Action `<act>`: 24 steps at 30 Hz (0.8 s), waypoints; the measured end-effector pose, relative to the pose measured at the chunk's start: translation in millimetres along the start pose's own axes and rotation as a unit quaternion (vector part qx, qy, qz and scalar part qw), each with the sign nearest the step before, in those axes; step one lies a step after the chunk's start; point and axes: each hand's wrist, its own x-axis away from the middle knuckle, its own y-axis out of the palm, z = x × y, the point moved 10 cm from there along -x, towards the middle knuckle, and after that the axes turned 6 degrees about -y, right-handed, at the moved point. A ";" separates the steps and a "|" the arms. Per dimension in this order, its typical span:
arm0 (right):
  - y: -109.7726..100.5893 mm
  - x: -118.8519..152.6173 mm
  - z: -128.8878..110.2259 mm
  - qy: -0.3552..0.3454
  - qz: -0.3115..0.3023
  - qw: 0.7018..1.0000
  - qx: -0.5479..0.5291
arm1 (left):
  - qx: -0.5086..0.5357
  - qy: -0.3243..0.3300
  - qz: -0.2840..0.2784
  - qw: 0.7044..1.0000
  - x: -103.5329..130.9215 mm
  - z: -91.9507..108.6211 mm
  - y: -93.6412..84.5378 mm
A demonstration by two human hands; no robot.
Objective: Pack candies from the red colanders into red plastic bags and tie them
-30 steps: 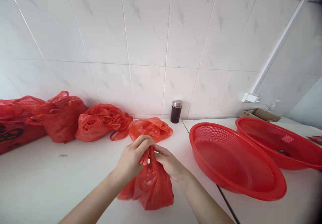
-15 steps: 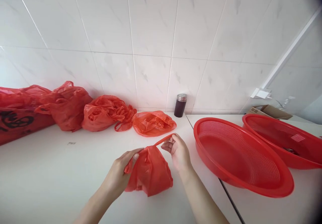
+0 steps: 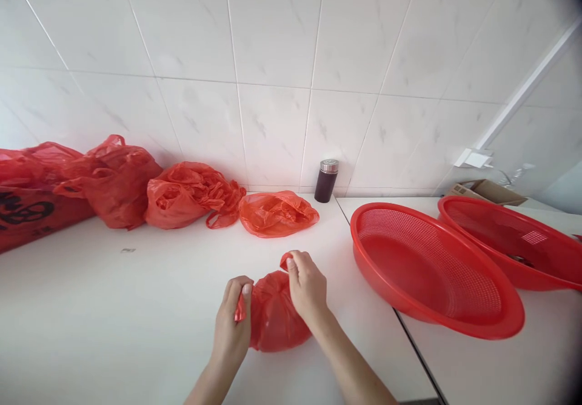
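Observation:
A rounded red plastic bag (image 3: 277,320) rests on the white table between my hands, its top gathered. My left hand (image 3: 234,308) is closed on the bag's left end, and a bit of red plastic sticks out below the thumb. My right hand (image 3: 307,284) pinches the other end at the upper right, with a red loop showing over the fingertips. What the bag holds is hidden. Behind it lies a flat, crumpled red bag (image 3: 277,213).
Several red bags (image 3: 120,180) line the wall at the left. A dark bottle (image 3: 325,184) with a silver lid stands at the back. Two red baskets, the nearer (image 3: 409,265) and the farther (image 3: 504,229), sit at the right, before a cardboard box (image 3: 491,193).
The right hand has moved down and closer to the left hand, which has turned more upright. The bag has become rounder, and its stretched handle is now drawn in. The view has shifted slightly.

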 end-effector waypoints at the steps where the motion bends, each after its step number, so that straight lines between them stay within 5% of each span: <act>1: 0.4 5.6 -5.9 -0.016 -0.009 0.999 0.049 | -0.016 -0.003 -0.006 1.000 -1.2 -1.4 6.3; 4: -0.1 18.0 -1.3 -0.020 -0.015 0.992 0.124 | -0.068 -0.010 -0.041 0.997 -2.5 -9.2 20.8; 8: 7.7 23.0 15.7 -0.044 -0.045 0.995 0.078 | -0.108 -0.003 -0.067 0.992 -4.7 -17.1 24.8; 16: -9.0 -16.6 54.0 -0.011 -0.065 0.986 0.156 | -0.208 0.012 -0.078 0.975 -23.8 -29.7 20.7; 24: 20.1 -17.8 86.6 0.037 -0.130 0.971 0.197 | -0.307 0.025 -0.104 0.946 -42.5 -42.3 38.0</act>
